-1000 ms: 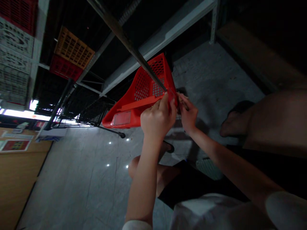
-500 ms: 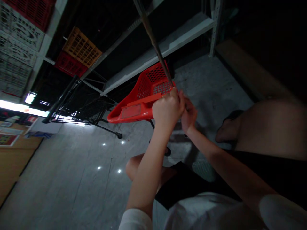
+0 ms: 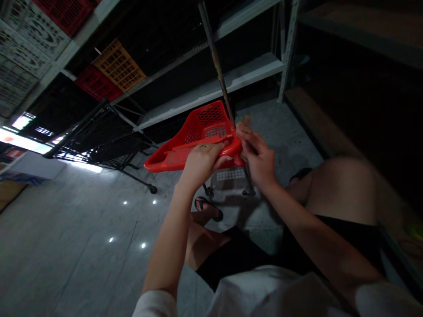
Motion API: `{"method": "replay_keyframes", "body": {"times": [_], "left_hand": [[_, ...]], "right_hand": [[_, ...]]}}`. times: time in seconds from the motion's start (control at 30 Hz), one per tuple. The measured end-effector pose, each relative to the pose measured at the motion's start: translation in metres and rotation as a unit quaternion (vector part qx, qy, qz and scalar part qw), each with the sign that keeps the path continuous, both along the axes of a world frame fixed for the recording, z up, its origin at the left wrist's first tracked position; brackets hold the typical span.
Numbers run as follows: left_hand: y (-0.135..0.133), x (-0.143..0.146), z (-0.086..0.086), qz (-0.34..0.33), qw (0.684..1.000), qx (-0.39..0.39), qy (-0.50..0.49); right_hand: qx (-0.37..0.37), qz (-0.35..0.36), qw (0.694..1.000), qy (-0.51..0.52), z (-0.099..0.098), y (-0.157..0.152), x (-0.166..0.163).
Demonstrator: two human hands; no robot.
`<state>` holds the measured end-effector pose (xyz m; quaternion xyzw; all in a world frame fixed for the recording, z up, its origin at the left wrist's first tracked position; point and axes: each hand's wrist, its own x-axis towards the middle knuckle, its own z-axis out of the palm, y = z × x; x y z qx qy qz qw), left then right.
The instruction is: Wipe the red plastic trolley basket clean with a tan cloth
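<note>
A small red plastic shopping cart (image 3: 178, 155) with a lattice-walled basket stands before me on dark legs with casters. My left hand (image 3: 202, 163), a ring on one finger, is closed over the cart's near rim close to its right corner. From that same corner a thin, worn pole (image 3: 218, 70) rises, tilted to the upper left. Beside the foot of the pole is my right hand (image 3: 259, 156), its fingers bent and drawn together. Blur at its fingertips hides what they hold, if anything.
Behind the cart runs a metal shelf rack (image 3: 254, 72). An orange crate (image 3: 119, 65) and a dark red crate (image 3: 97, 83) sit at upper left, near a black wire cart (image 3: 109, 141). A low ledge (image 3: 307, 114) borders the right side. My sandalled foot (image 3: 209, 208) rests below the cart.
My hands have moved apart: the left has gone from the pole's foot onto the cart's rim, while the right stays by the pole. The view has shifted, and my foot now shows.
</note>
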<state>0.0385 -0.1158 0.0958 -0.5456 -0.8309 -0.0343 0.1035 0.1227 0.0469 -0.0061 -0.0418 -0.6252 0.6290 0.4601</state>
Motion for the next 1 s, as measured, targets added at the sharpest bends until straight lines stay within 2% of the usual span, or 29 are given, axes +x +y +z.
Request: {"method": "replay_keyframes", "body": {"times": [0.1, 0.17, 0.3, 0.4, 0.47, 0.53, 0.6, 0.7, 0.77, 0.9, 1.0], "left_hand": [[0.007, 0.002, -0.007, 0.017, 1.0, -0.008, 0.017], [0.017, 0.006, -0.01, 0.02, 0.999, -0.001, 0.027], [0.042, 0.014, -0.017, 0.031, 0.998, 0.034, 0.048], [0.058, 0.021, -0.02, 0.03, 0.996, 0.058, 0.056], [0.066, 0.026, -0.02, 0.036, 0.995, 0.069, 0.054], [0.071, 0.03, -0.018, 0.047, 0.995, 0.068, 0.05], [0.074, 0.033, -0.016, 0.057, 0.995, 0.06, 0.047], [0.078, 0.031, -0.013, 0.065, 0.996, 0.039, 0.042], [0.081, 0.028, -0.012, 0.068, 0.997, 0.025, 0.032], [0.077, 0.02, -0.004, 0.031, 0.999, 0.009, 0.001], [0.051, 0.011, 0.005, -0.003, 0.999, 0.031, -0.012]], "right_hand": [[0.05, -0.023, 0.998, -0.004, 0.016, -0.019, 0.017], [0.074, -0.034, 0.997, -0.01, 0.018, -0.014, 0.017], [0.123, -0.027, 0.992, -0.022, 0.012, 0.043, -0.017], [0.11, 0.001, 0.993, -0.038, 0.01, 0.09, -0.044], [0.089, 0.011, 0.994, -0.055, 0.01, 0.102, -0.045], [0.072, -0.004, 0.996, -0.06, 0.011, 0.095, -0.032], [0.075, -0.036, 0.995, -0.051, 0.014, 0.074, -0.008], [0.114, -0.055, 0.991, -0.046, 0.022, 0.04, 0.025], [0.156, -0.048, 0.985, -0.048, 0.026, 0.028, 0.032], [0.25, -0.073, 0.964, -0.059, 0.024, 0.044, 0.009], [0.316, -0.081, 0.941, -0.087, 0.022, 0.072, -0.014]]}}
